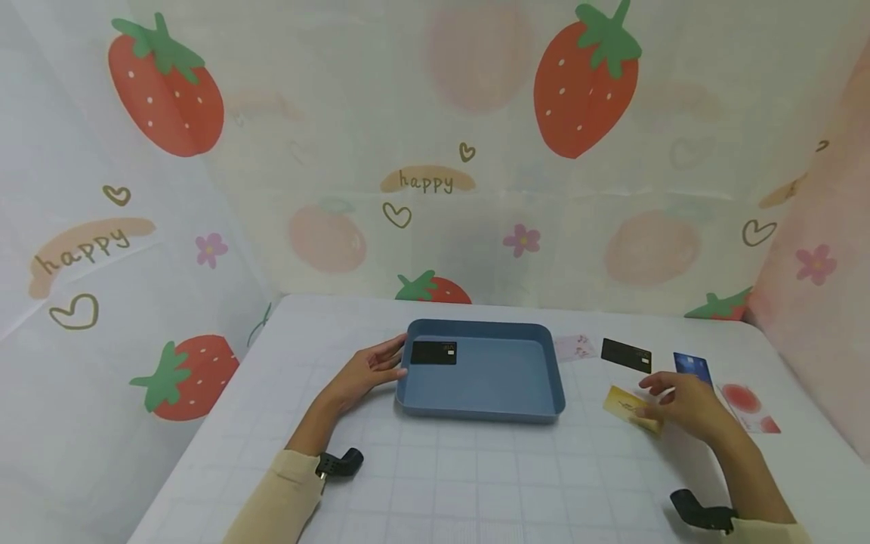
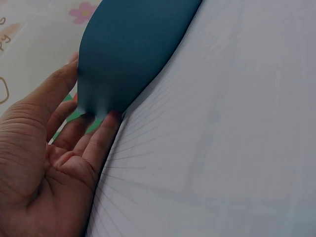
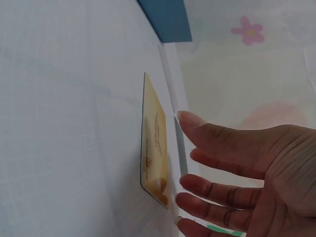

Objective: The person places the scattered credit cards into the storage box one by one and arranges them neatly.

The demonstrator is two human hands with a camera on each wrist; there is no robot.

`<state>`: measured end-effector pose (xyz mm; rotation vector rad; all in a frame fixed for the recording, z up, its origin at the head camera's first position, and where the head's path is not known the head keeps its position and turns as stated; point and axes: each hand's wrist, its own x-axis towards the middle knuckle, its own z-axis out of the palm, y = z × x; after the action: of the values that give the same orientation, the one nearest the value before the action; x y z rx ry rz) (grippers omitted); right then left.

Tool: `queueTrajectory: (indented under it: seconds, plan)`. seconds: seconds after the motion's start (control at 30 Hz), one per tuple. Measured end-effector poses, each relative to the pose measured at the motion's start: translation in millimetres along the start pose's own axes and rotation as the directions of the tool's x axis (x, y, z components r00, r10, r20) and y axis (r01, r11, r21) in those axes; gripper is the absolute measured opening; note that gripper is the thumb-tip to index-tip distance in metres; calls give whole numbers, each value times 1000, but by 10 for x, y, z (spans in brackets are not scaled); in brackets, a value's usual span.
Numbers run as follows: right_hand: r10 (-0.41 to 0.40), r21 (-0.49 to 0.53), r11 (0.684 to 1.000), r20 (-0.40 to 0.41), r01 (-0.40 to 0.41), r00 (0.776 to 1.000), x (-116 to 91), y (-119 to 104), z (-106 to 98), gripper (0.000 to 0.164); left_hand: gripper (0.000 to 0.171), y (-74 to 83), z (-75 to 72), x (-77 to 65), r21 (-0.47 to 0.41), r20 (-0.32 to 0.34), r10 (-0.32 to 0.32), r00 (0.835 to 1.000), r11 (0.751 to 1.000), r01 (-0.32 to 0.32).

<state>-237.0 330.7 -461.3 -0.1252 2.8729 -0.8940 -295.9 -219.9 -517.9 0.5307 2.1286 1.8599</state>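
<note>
A blue rectangular tray [image 1: 489, 412] lies on the table, a black card [image 1: 433, 353] inside at its left end. My left hand [image 1: 367, 374] is at that end, fingertips against the outer wall. Seen from the left wrist, fairly straight fingers [image 2: 101, 143] meet the tray's wall [image 2: 128, 44]. My right hand [image 1: 686, 404] hovers at a yellow card [image 1: 628, 408], covering part of it in the head view. From the right wrist, the thumb [image 3: 212, 133] and loosely bent fingers stand apart from the yellow card [image 3: 155, 143], nothing between them.
Right of the tray lie a pale pink patterned card [image 1: 575, 347], another black card [image 1: 627, 355], a blue card [image 1: 692, 367] and a white card with red shapes [image 1: 748, 408]. A strawberry-print curtain [image 1: 340, 136] hangs behind the white table [image 1: 476, 483].
</note>
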Motion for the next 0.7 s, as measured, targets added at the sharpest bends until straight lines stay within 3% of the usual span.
queueTrajectory:
  seconds: [0.7]
  plan:
    - [82,-103,992,92,-73,992,9,-37,44,56,72,-38,-12,20,-25,15,33,999,999,-33]
